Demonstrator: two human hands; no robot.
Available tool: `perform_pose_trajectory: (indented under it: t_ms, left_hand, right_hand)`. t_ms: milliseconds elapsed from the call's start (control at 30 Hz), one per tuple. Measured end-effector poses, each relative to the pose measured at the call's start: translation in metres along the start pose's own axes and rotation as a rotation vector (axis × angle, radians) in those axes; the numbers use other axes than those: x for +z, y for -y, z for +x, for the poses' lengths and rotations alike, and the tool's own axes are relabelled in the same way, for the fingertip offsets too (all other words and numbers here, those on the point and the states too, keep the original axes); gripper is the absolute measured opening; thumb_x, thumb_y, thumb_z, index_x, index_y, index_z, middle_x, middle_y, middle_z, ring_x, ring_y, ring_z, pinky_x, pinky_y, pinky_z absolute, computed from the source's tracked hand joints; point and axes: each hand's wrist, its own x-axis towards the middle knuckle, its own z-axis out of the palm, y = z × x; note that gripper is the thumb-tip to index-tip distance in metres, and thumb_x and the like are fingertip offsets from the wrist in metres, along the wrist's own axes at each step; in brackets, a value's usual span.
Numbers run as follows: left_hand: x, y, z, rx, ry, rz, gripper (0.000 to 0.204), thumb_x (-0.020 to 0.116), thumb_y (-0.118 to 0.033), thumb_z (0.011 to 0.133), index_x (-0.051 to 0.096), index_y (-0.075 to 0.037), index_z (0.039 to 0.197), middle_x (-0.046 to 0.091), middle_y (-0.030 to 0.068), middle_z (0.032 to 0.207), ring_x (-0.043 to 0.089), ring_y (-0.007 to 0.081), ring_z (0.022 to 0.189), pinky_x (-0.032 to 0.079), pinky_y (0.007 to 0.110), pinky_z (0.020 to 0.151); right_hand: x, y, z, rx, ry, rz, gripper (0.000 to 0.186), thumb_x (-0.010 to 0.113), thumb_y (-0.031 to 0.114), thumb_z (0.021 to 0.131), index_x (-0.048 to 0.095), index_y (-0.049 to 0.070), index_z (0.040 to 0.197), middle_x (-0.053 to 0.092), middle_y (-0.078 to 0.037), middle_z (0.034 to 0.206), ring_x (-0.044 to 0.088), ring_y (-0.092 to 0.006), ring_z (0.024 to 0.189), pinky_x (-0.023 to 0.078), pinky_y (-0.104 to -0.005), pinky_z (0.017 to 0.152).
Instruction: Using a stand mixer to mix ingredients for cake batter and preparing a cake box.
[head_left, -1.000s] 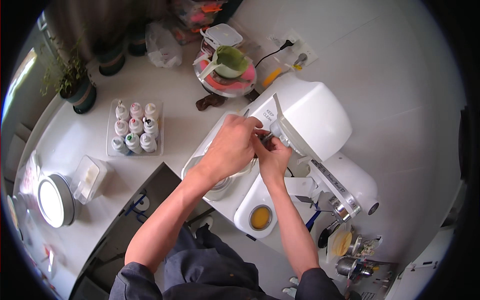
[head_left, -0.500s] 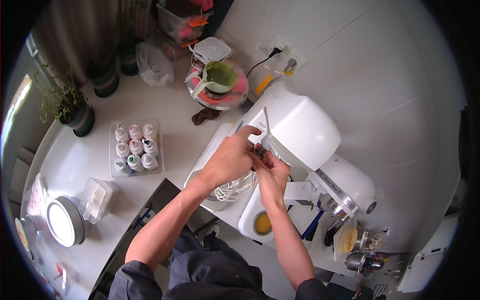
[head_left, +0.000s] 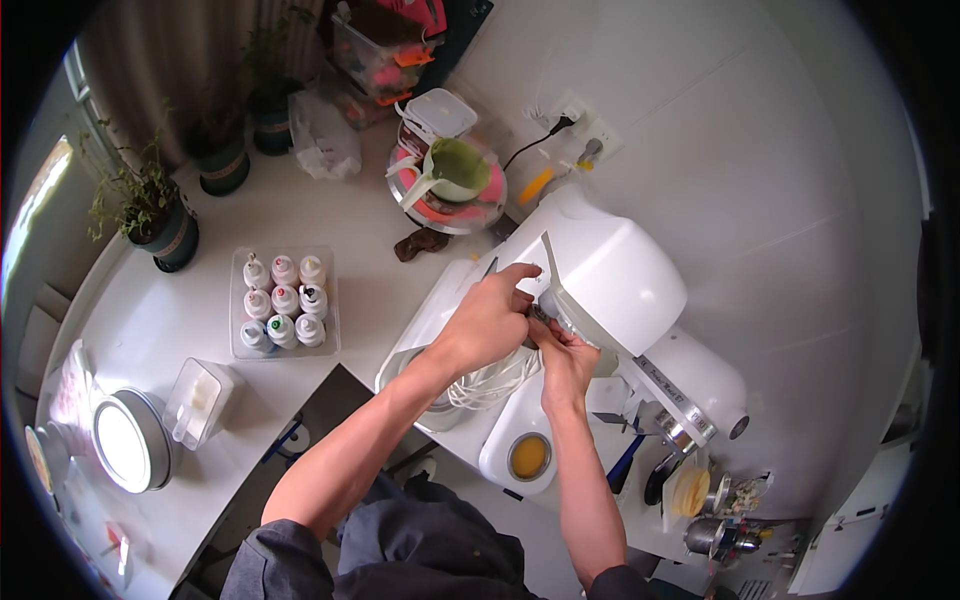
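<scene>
My left hand (head_left: 490, 318) and my right hand (head_left: 568, 360) meet under the raised head of a white stand mixer (head_left: 625, 268). Both are closed around the top of a wire whisk (head_left: 488, 387), whose pale loops spread down below my hands. A small dark metallic part (head_left: 540, 314) shows between the fingers, mostly covered. The left index finger stretches up toward the mixer head, while the right thumb and fingers pinch from below. Part of a metal bowl (head_left: 432, 412) shows behind my left wrist. Whether the whisk is seated on the mixer is hidden.
To the left stands a clear tray (head_left: 334, 342) of several white squeeze bottles, with a plastic tub (head_left: 203, 400) and round cake tins (head_left: 130, 440) nearer. A green-stained jug (head_left: 455, 172) sits behind. A white scale-like appliance (head_left: 505, 440) and a second mixer (head_left: 690, 380) are at right.
The whole view has shifted slightly. My hands and the whisk have moved a little to the right against the mixer, still held together under its head.
</scene>
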Motion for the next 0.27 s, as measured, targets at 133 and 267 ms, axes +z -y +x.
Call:
perform_pose_trajectory:
  t_ms: [133,267]
  left_hand:
    - [0.0,-0.002,-0.007,0.031,0.023,0.019,0.073,0.043,0.012,0.072,0.042,0.008,0.146,0.063,0.0334,0.126,0.062,0.0363,0.123,0.043,0.04,0.108]
    - [0.005,-0.003,-0.015,0.086,0.015,0.117,0.078,0.041,0.011,0.07,0.041,0.007,0.147,0.062,0.0325,0.129,0.058,0.0386,0.128,0.04,0.042,0.111]
  right_hand:
    - [-0.013,-0.008,0.01,0.026,0.051,0.013,0.029,0.075,0.0,0.085,0.069,0.0,0.112,0.07,-0.004,0.094,0.065,-0.0123,0.085,0.051,-0.0243,0.078]
    - [-0.046,-0.014,0.033,0.206,0.303,-0.099,0.03,0.074,0.011,0.09,0.067,0.005,0.118,0.068,-0.002,0.096,0.062,-0.011,0.081,0.047,-0.0229,0.073]
